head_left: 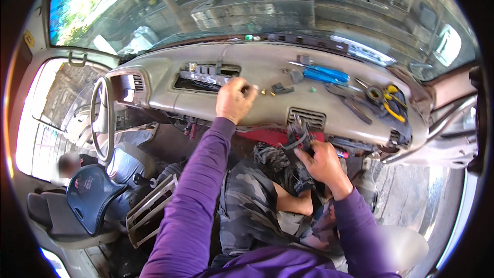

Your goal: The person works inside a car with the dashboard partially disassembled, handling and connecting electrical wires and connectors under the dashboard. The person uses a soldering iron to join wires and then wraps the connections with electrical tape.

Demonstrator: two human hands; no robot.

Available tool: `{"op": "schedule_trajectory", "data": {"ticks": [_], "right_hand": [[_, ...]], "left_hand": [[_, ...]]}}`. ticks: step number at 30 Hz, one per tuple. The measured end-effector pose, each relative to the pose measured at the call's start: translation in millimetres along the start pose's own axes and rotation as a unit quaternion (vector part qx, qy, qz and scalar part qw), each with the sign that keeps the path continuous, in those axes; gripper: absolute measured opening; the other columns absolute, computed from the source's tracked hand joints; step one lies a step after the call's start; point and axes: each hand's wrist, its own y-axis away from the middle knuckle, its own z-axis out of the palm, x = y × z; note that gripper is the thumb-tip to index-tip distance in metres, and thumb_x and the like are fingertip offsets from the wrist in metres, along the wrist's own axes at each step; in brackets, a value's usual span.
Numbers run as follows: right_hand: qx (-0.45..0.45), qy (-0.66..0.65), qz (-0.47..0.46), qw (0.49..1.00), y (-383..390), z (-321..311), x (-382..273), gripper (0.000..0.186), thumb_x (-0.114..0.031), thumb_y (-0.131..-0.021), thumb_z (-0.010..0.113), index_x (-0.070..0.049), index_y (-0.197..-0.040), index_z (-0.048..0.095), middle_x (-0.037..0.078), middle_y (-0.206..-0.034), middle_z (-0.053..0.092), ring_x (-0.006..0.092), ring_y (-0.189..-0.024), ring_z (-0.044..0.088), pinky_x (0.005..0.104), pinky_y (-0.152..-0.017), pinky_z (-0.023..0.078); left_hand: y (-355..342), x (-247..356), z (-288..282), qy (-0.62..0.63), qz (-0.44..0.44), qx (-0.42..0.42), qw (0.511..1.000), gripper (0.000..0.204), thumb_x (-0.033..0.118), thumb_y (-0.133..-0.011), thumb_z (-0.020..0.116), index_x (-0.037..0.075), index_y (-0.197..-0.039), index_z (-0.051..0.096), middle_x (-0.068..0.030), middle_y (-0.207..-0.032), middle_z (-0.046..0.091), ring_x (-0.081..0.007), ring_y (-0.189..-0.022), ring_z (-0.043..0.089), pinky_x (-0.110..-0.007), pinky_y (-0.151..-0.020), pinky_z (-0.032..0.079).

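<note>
My left hand is raised over the dashboard at the front edge of a recess holding a grey relay block, its fingers pinched on something small that I cannot make out. Just right of it lie small brass pieces and black plastic bits. Lower right, in front of an air vent, my right hand grips a dark tool with a grey loop of cable or strap; its exact kind is unclear.
Blue-handled tools, black pliers and yellow-handled cutters lie on the dashboard. A person in camouflage is bent below me. Another person is at left, near the steering wheel and a blue seat piece.
</note>
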Motion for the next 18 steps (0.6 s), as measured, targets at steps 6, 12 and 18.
{"op": "schedule_trajectory", "data": {"ticks": [6, 12, 18], "right_hand": [[-0.048, -0.008, 0.049, 0.998, -0.8, -6.9, -8.9, 0.028, -0.024, -0.086, 0.076, 0.002, -0.085, 0.068, 0.024, -0.077, 0.067, 0.0458, -0.074, 0.065, 0.0469, -0.063, 0.051], [-0.078, -0.012, 0.058, 0.995, -3.2, 2.1, -18.3, 0.025, -0.022, -0.085, 0.076, 0.001, -0.089, 0.067, 0.023, -0.079, 0.068, 0.0453, -0.076, 0.065, 0.0466, -0.065, 0.052], [-0.074, 0.050, 0.012, 0.996, 4.2, 17.0, -5.4, 0.027, -0.022, -0.082, 0.078, -0.001, -0.082, 0.061, 0.022, -0.072, 0.063, 0.0455, -0.071, 0.062, 0.0500, -0.062, 0.048]], "left_hand": [[4.8, 2.4, 4.5, -0.046, -0.074, 0.011, 0.996, 0.031, 0.028, -0.084, 0.074, 0.006, -0.068, 0.059, -0.0142, -0.070, 0.064, -0.0366, -0.063, 0.062, -0.045, -0.057, 0.047], [9.3, 9.4, 8.4, -0.112, -0.024, 0.013, 0.993, 0.030, 0.027, -0.083, 0.074, 0.008, -0.067, 0.056, -0.0099, -0.069, 0.063, -0.0344, -0.063, 0.063, -0.046, -0.056, 0.049], [10.6, 7.0, 8.7, -0.096, -0.019, 0.032, 0.995, 0.030, 0.026, -0.083, 0.074, 0.008, -0.067, 0.055, -0.0099, -0.069, 0.063, -0.0350, -0.063, 0.062, -0.047, -0.056, 0.048]]}}
